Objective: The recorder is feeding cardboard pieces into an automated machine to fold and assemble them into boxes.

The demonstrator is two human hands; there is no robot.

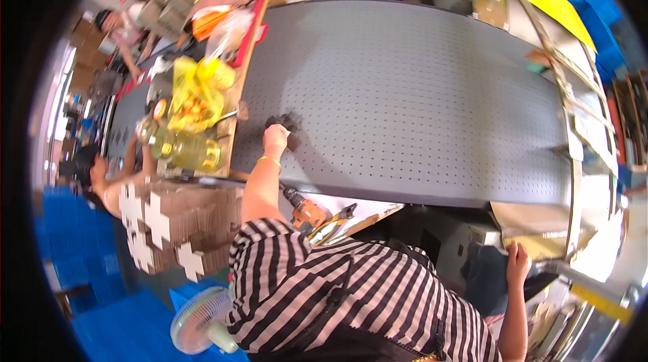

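My left hand (275,139) is closed and stretched out over the left end of a large grey perforated metal panel (418,98). At its fingertips is a small black bundle (289,121), too blurred to name, which it seems to grip. My right hand (518,264) is curled into a fist low on the right, off the panel. Beside it hangs dark blue cloth (484,274). Whether anything is inside that fist is hidden. An orange cordless drill (309,213) and a pair of pliers (341,217) lie below the panel's near edge.
A wooden shelf along the left holds a yellow plastic bag (192,95) and an oil bottle (192,149). Stacked cardboard pieces (196,217) and a fan (202,321) are at lower left. A strapped frame (572,152) flanks the right. Other people work at the left and far side.
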